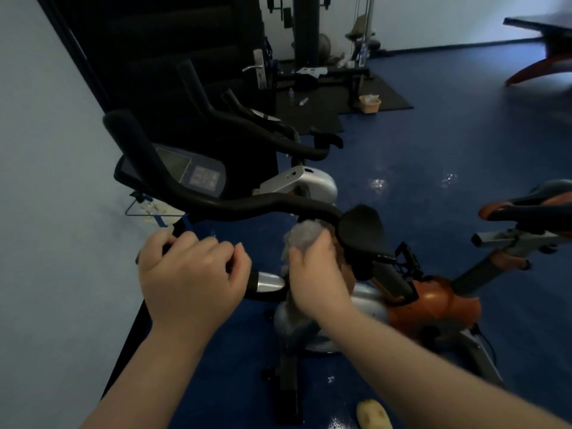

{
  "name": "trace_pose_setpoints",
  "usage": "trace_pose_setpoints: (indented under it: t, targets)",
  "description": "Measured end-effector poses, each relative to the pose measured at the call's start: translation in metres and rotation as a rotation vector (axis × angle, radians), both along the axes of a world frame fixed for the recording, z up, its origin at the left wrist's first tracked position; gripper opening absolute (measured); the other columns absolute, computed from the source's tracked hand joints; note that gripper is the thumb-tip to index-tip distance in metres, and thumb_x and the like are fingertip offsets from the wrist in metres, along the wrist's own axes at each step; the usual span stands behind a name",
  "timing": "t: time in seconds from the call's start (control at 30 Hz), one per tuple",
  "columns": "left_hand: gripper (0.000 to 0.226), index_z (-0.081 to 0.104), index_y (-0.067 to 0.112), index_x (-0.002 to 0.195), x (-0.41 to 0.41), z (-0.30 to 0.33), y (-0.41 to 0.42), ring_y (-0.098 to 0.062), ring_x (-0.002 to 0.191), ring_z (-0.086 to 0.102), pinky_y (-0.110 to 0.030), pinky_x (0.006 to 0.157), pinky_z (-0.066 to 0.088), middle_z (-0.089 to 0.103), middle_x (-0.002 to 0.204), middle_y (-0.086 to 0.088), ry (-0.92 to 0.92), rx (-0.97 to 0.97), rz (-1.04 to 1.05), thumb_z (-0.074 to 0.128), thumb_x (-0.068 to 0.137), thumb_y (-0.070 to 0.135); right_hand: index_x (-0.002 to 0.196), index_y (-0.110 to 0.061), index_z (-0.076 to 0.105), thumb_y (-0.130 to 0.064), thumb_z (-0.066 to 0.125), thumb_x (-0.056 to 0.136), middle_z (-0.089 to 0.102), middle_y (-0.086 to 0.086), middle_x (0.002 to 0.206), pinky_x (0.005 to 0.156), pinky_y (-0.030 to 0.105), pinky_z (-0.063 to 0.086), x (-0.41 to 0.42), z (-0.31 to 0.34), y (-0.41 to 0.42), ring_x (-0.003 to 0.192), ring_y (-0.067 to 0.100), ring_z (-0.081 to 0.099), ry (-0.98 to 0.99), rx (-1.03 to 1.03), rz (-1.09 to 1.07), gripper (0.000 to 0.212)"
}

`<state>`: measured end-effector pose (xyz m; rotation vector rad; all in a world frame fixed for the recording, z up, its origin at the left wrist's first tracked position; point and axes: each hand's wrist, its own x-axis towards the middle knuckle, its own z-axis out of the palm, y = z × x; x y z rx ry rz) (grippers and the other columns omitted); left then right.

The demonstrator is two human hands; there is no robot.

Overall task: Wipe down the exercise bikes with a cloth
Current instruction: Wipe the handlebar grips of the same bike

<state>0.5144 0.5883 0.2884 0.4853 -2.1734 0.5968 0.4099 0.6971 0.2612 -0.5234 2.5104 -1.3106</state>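
Note:
An exercise bike stands right in front of me, with black handlebars (247, 209), a console screen (192, 174) and an orange and silver body (433, 298). My left hand (188, 280) is closed around the near handlebar grip at the left. My right hand (318, 274) clutches a grey cloth (301, 238) and presses it against the stem just below the handlebar's middle, beside a black pad (360, 227). Part of the cloth hangs down behind my wrist.
A second bike's handlebars (263, 128) rise behind the first. Another bike's saddle (532, 205) sits at the right. A pale wall (46, 150) runs along the left. A weight machine (306, 29), black mat (340, 100) and small basket (369, 104) lie farther back on the blue floor.

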Motion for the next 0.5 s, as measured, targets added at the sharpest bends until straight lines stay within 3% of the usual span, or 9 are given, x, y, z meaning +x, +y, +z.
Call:
trace_pose_setpoints:
  t: [0.1, 0.17, 0.23, 0.27, 0.33, 0.37, 0.43, 0.5]
  targets:
    - [0.045, 0.046, 0.018, 0.046, -0.002, -0.001, -0.001, -0.019, 0.045, 0.043, -0.034, 0.07, 0.033, 0.044, 0.041, 0.003, 0.028, -0.019, -0.004, 0.048, 0.09, 0.026, 0.125, -0.008, 0.035, -0.032, 0.044, 0.099, 0.052, 0.007, 0.111, 0.063, 0.019, 0.032, -0.003, 0.001, 0.001, 0.082, 0.014, 0.05, 0.028, 0.053, 0.01, 0.036]
    - [0.045, 0.047, 0.018, 0.046, -0.001, -0.001, -0.001, -0.018, 0.044, 0.043, -0.034, 0.07, 0.033, 0.044, 0.041, 0.004, 0.031, -0.026, -0.007, 0.048, 0.09, 0.026, 0.125, -0.005, 0.037, -0.032, 0.039, 0.102, 0.055, 0.012, 0.11, 0.065, 0.023, 0.031, -0.022, 0.01, -0.006, 0.086, 0.019, 0.052, -0.061, 0.072, 0.0, 0.036]
    - [0.044, 0.048, 0.018, 0.046, 0.0, 0.0, 0.0, -0.018, 0.045, 0.044, -0.034, 0.071, 0.033, 0.045, 0.041, 0.004, 0.021, -0.028, -0.014, 0.05, 0.09, 0.025, 0.128, -0.008, 0.038, -0.032, 0.037, 0.103, 0.052, 0.004, 0.106, 0.064, 0.021, 0.032, -0.026, 0.012, -0.008, 0.085, 0.014, 0.052, -0.116, -0.057, -0.006, 0.035]
    - [0.044, 0.049, 0.017, 0.046, 0.001, 0.0, -0.001, -0.018, 0.045, 0.045, -0.034, 0.071, 0.034, 0.047, 0.041, 0.004, 0.02, -0.033, -0.031, 0.051, 0.09, 0.025, 0.129, -0.013, 0.038, -0.031, 0.039, 0.102, 0.052, -0.001, 0.109, 0.068, 0.021, 0.036, -0.019, 0.009, -0.005, 0.089, 0.012, 0.053, -0.13, -0.162, -0.025, 0.032]
    - [0.041, 0.055, 0.017, 0.049, 0.006, -0.002, -0.005, -0.019, 0.05, 0.054, -0.035, 0.074, 0.038, 0.056, 0.046, 0.004, 0.035, -0.042, -0.118, 0.055, 0.09, 0.023, 0.13, -0.023, 0.038, -0.029, 0.04, 0.101, 0.05, -0.002, 0.129, 0.095, 0.024, 0.04, 0.009, -0.006, 0.004, 0.117, 0.014, 0.05, -0.057, -0.294, -0.038, 0.03]
    - [0.038, 0.061, 0.016, 0.053, 0.011, -0.002, -0.008, -0.019, 0.057, 0.061, -0.035, 0.077, 0.041, 0.063, 0.053, 0.004, 0.058, -0.016, -0.186, 0.057, 0.09, 0.022, 0.136, -0.025, 0.035, -0.032, 0.037, 0.101, 0.041, -0.004, 0.141, 0.108, 0.028, 0.033, 0.027, -0.014, 0.007, 0.133, 0.014, 0.037, 0.016, -0.298, -0.017, 0.036]
    - [0.028, 0.073, 0.011, 0.071, 0.022, 0.002, -0.012, -0.02, 0.081, 0.067, -0.035, 0.087, 0.045, 0.072, 0.074, 0.0, 0.134, 0.145, -0.317, 0.057, 0.093, 0.017, 0.142, -0.024, 0.032, -0.041, 0.023, 0.102, 0.03, -0.01, 0.148, 0.118, 0.03, 0.015, 0.056, -0.02, 0.011, 0.144, 0.007, 0.011, 0.194, -0.267, 0.047, 0.045]
    - [0.021, 0.072, 0.005, 0.098, 0.031, 0.006, -0.01, -0.017, 0.107, 0.062, -0.03, 0.099, 0.043, 0.071, 0.103, -0.003, 0.232, 0.337, -0.362, 0.053, 0.096, 0.012, 0.137, -0.022, 0.042, -0.042, 0.025, 0.099, 0.048, -0.008, 0.136, 0.116, 0.032, 0.02, 0.064, -0.013, 0.007, 0.136, 0.009, 0.029, 0.39, -0.228, 0.152, 0.046]
